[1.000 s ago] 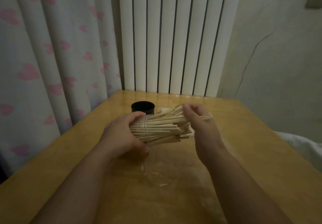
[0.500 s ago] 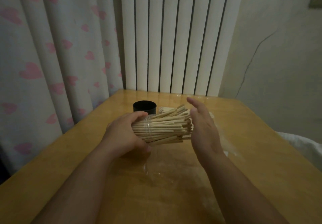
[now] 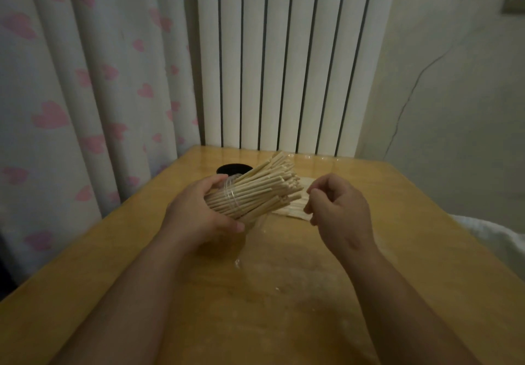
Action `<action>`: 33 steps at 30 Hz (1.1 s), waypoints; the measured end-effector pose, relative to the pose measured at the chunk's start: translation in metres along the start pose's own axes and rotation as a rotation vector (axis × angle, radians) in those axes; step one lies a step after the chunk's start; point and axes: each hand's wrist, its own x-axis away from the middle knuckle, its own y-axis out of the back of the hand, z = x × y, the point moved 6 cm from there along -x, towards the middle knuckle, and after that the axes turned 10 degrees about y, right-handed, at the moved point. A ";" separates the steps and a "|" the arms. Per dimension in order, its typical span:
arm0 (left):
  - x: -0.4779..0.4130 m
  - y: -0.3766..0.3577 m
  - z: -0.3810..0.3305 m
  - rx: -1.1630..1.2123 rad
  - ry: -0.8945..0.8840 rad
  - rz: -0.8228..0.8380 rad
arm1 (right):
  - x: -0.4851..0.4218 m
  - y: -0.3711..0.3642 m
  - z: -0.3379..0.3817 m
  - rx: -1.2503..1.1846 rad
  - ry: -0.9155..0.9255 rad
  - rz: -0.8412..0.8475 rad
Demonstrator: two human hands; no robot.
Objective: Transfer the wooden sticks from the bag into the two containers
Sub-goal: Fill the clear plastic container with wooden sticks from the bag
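My left hand [image 3: 196, 216] grips a clear ribbed container [image 3: 231, 198] packed with a thick bundle of pale wooden sticks [image 3: 264, 191]. It is tilted so the stick ends point up and to the right. My right hand [image 3: 341, 211] hovers just right of the stick ends with its fingers curled, and I see nothing held in it. A black round container [image 3: 227, 169] stands on the table behind the bundle, partly hidden by it. More loose sticks [image 3: 295, 209] lie flat on the table between the bundle and my right hand. A crumpled clear plastic bag [image 3: 255, 253] lies under my hands.
The wooden table [image 3: 142, 293] stands in a corner. A heart-patterned curtain [image 3: 85, 94] hangs along its left edge and a white ribbed radiator [image 3: 284, 66] stands behind it. White bedding [image 3: 488, 236] lies past the right edge.
My left hand has tilted the container so the sticks point more upward. My right hand left the stick ends, moved right and curled its fingers.
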 end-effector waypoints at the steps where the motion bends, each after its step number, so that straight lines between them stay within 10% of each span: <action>1: 0.000 0.000 0.000 0.013 0.005 -0.001 | 0.000 -0.002 0.000 0.041 -0.013 0.042; 17: -0.003 0.006 0.003 0.112 0.030 -0.029 | 0.030 -0.067 -0.041 0.583 -0.055 0.816; 22: -0.004 0.005 0.005 0.142 0.059 -0.027 | 0.033 -0.067 -0.081 0.671 -0.315 0.795; 33: -0.003 0.009 0.010 0.227 0.102 -0.058 | -0.003 -0.075 -0.089 0.732 -0.255 0.658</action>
